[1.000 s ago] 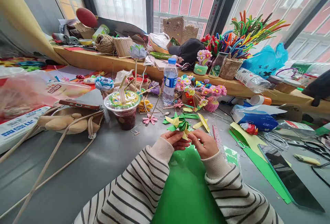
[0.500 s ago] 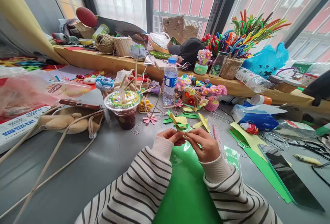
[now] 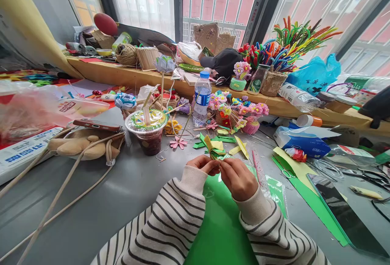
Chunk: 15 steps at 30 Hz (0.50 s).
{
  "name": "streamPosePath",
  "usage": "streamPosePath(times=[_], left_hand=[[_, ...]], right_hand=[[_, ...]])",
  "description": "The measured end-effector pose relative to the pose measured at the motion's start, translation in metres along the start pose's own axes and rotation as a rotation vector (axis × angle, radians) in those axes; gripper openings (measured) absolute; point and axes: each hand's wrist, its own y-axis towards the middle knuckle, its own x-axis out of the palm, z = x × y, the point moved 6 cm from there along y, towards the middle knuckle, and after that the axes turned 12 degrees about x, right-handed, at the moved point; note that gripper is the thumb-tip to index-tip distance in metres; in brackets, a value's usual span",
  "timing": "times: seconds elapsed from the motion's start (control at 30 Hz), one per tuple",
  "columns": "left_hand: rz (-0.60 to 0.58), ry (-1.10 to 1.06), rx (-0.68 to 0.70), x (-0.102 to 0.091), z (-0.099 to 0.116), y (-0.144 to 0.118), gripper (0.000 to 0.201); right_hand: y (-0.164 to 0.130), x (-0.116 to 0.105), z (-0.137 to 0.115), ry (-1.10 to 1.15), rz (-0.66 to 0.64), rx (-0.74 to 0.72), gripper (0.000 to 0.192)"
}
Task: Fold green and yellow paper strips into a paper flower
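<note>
My left hand (image 3: 201,164) and my right hand (image 3: 240,179) meet fingertip to fingertip above the green mat. Both are closed in a pinch on a small folded paper piece, mostly hidden by the fingers. Right behind the fingertips show green and yellow folded papers (image 3: 215,144); whether any of these join the held piece I cannot tell. A yellow folded paper strip (image 3: 242,147) lies to their right, with green folded strips (image 3: 224,138) behind. The glossy green mat (image 3: 221,220) stretches from under my hands toward me.
A lidded drink cup (image 3: 149,137) stands left, near a pink paper flower (image 3: 178,143). Behind my hands is a water bottle (image 3: 202,100). To the right lie a pink ruler (image 3: 257,167), scissors (image 3: 287,174), green card (image 3: 319,212) and a dark-screened tablet (image 3: 344,214).
My right fingers have drawn in closer over the paper piece, and the hand has turned so its back shows more. My left hand stays nearly in place. The view has shifted slightly.
</note>
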Motion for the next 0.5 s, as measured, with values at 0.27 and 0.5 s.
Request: streamPosePath(times=[0.27,0.5], left_hand=[[-0.024,-0.016,0.002,0.005,0.004,-0.001,0.027],[-0.014,-0.036,0.041,0.003,0.004,0.001,0.025]], right_hand=[[-0.008,0.012,0.02,0.186,-0.035,0.288,0.013],[-0.007,0.012,0.022,0.201,-0.059,0.301,0.012]])
